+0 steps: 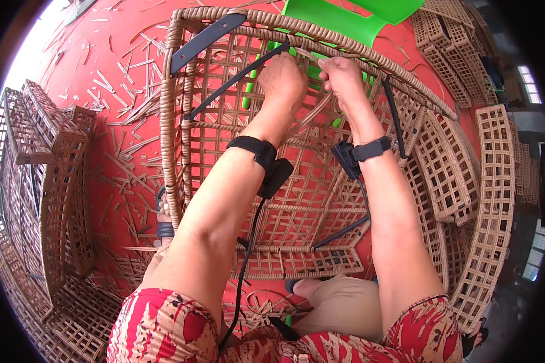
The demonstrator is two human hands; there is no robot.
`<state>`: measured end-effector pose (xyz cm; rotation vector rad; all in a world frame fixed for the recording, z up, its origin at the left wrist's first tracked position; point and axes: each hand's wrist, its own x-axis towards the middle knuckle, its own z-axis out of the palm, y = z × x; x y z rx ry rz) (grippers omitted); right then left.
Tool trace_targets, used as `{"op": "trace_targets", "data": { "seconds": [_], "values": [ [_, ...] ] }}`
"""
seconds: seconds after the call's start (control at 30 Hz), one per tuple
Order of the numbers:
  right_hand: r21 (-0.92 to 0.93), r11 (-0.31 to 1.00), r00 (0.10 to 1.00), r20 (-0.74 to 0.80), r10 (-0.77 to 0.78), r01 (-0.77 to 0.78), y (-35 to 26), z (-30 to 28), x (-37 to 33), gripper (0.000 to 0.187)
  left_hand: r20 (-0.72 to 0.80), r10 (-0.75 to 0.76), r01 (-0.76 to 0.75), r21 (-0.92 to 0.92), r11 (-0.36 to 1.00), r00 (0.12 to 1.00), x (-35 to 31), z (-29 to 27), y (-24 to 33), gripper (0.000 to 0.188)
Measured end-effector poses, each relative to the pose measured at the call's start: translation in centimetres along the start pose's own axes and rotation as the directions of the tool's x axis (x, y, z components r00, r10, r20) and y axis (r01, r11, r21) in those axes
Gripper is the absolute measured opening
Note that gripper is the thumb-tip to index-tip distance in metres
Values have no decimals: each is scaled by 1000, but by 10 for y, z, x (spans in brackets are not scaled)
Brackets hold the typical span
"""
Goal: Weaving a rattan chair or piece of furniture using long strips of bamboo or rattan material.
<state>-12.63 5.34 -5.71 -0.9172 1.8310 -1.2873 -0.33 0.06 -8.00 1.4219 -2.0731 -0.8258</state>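
A large woven wicker frame (pixel 171 121) with an open lattice and a thick wrapped rim is in front of me. My left hand (pixel 283 78) is closed at its far side, beside the end of a dark diagonal brace (pixel 239 81); what its fingers hold is hidden. My right hand (pixel 343 77) pinches a pale rattan strip (pixel 309 55) near the far rim. A length of the strip appears to trail below the hands across the lattice. Black straps with small dark boxes are on both wrists.
A green plastic chair (pixel 339 21) is beyond the frame. Stacked wicker panels stand at left (pixel 60 175) and right (pixel 448 169). Cut rattan scraps (pixel 133 163) litter the red floor (pixel 112 30). A flat dark metal bar (pixel 207 42) crosses the frame's far left corner.
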Motion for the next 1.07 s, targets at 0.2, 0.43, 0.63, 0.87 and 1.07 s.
{"op": "trace_targets", "data": {
  "seconds": [0.2,0.43,0.63,0.87,1.07],
  "values": [
    [-358,930,962,-271,-13,-88,16,16,4,25,70,-76,90,-244,966,995,14,4,-17,36],
    [-754,657,912,-279,-299,-15,10,28,-8,20,102,-181,207,-434,877,978,9,2,-11,39],
    [-835,431,727,-56,-685,342,1,39,-20,14,108,-230,253,-480,840,967,9,-2,-11,39],
    [-722,590,772,-123,-624,362,7,52,-12,24,129,-251,281,-518,808,959,13,2,-15,38],
    [-776,589,883,-90,-461,228,0,47,-7,32,141,-266,297,-588,752,953,14,6,-16,39]
  ]
}}
